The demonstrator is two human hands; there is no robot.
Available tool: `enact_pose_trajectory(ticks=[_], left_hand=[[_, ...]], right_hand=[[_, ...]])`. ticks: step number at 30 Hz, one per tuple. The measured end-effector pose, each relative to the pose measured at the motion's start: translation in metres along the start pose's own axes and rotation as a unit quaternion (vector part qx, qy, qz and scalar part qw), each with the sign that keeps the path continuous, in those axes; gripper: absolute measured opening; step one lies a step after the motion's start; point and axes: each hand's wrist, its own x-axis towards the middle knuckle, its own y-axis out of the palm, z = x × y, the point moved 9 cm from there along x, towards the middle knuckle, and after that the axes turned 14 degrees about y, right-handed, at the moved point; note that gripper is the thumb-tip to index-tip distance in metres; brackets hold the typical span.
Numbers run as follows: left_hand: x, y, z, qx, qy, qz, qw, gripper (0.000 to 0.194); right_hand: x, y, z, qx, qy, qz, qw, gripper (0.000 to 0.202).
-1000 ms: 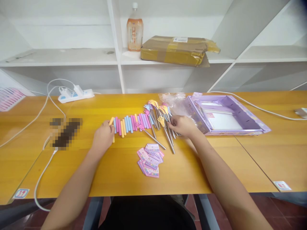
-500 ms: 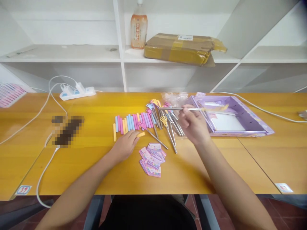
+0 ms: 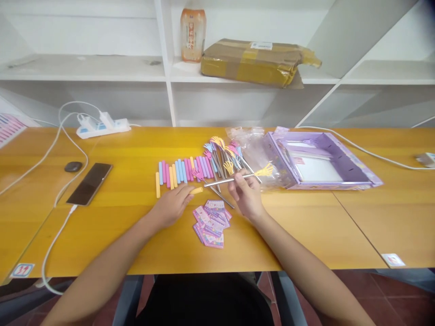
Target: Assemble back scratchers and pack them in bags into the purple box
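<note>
On a yellow wooden counter [image 3: 306, 226], the right hand [image 3: 247, 198] pinches a thin metal rod with a yellow hand-shaped tip [image 3: 234, 177] level above the counter, while the left hand [image 3: 171, 204] pinches a short yellow sleeve [image 3: 196, 190] beside a row of pastel sleeves [image 3: 183, 171].

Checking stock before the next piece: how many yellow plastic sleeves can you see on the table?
4: one lying alone at the row's left end, two within the row, and one at the left hand's fingertips. Others may be hidden.
</note>
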Motion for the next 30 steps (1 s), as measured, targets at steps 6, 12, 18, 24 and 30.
enact_pose_trajectory(ticks=[6, 12, 18, 24, 30], left_hand=[[-0.002, 0.001, -0.001, 0.003, 0.006, -0.004, 1.0, 0.046], [-0.002, 0.001, 0.004, 0.034, 0.008, -0.01, 0.999, 0.044], [-0.002, 0.001, 0.003, 0.054, 0.019, -0.019, 0.998, 0.047], [-0.002, 0.003, -0.001, 0.069, 0.038, -0.022, 0.997, 0.047], [-0.004, 0.006, -0.005, 0.071, 0.049, -0.041, 0.995, 0.045]], right_hand=[[0.001, 0.003, -0.006, -0.022, 0.012, 0.014, 1.0, 0.049], [0.004, -0.006, -0.007, -0.064, -0.01, 0.007, 0.998, 0.039], [0.007, -0.008, -0.01, -0.096, -0.003, -0.001, 0.995, 0.043], [0.003, 0.001, -0.009, -0.1, 0.006, 0.035, 0.994, 0.037], [0.003, 0.003, -0.012, -0.086, 0.019, 0.051, 0.995, 0.038]])
